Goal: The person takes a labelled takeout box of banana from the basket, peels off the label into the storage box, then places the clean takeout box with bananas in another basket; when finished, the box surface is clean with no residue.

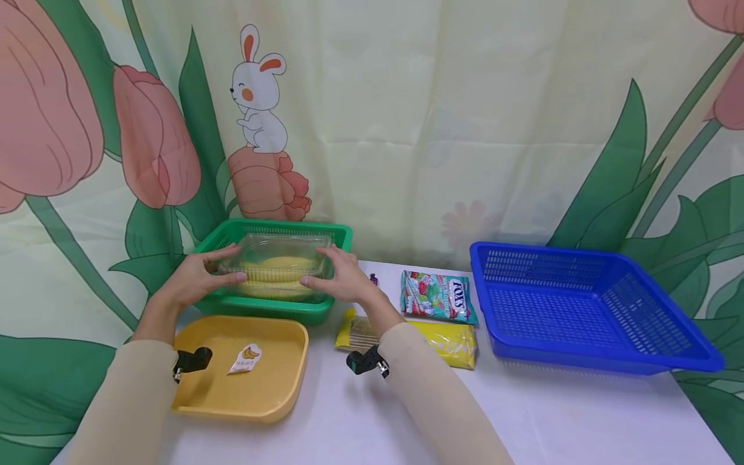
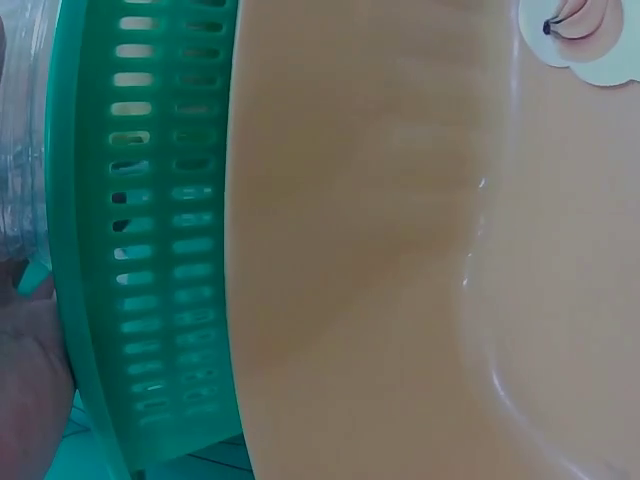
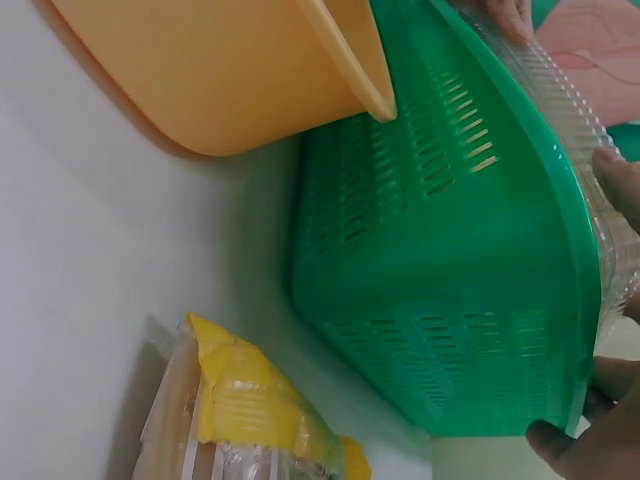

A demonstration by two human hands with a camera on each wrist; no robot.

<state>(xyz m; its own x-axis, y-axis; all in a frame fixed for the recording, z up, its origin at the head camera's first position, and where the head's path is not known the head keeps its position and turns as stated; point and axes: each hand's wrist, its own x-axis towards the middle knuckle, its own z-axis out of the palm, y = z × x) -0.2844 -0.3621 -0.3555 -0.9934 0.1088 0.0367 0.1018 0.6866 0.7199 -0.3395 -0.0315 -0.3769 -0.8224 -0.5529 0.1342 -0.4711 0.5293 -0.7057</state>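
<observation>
A clear plastic clamshell box [image 1: 278, 266] with yellow food inside sits in the green slotted basket [image 1: 278, 309]. My left hand [image 1: 200, 278] grips the box's left end, and my right hand [image 1: 340, 276] grips its right end. In the right wrist view the ribbed box edge [image 3: 560, 105] shows above the green basket wall [image 3: 450, 250], with my fingers [image 3: 620, 185] curled on it. The left wrist view shows the basket wall [image 2: 150, 240] and part of my palm [image 2: 30, 390].
A yellow tray [image 1: 232, 394] with a banana sticker [image 1: 245, 360] lies in front of the green basket. A yellow snack pack [image 1: 447, 345] and a Fox's candy bag [image 1: 437, 296] lie mid-table. A blue basket [image 1: 587, 316] stands at the right. A flowered curtain hangs behind.
</observation>
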